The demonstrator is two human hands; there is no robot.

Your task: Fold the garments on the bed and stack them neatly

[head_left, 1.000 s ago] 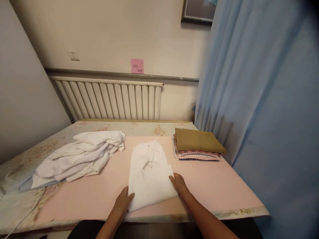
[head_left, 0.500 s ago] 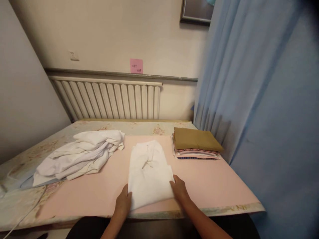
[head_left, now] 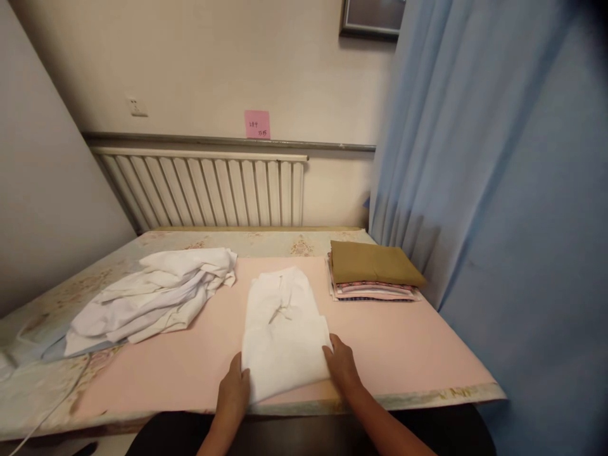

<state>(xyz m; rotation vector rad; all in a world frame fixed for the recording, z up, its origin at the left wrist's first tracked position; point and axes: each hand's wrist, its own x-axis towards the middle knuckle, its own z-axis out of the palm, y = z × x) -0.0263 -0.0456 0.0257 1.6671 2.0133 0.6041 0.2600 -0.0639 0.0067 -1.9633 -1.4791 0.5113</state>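
In front of me a folded white garment lies flat on the pink sheet, its thin tie showing on top. The near left edge of the garment is pinched by my left hand, thumb on top. At the opposite near edge, my right hand grips the cloth the same way. Fingers of both hands are partly hidden under the fabric.
A crumpled heap of white cloth lies to the left. On the right stands a folded stack topped by an olive cloth, beside a blue curtain. Behind the table is a radiator. A pale cord hangs over the left front edge.
Almost nothing differs. Both hands keep hold of the garment's sides, and my left hand has shifted very slightly left. The view has tilted a little.
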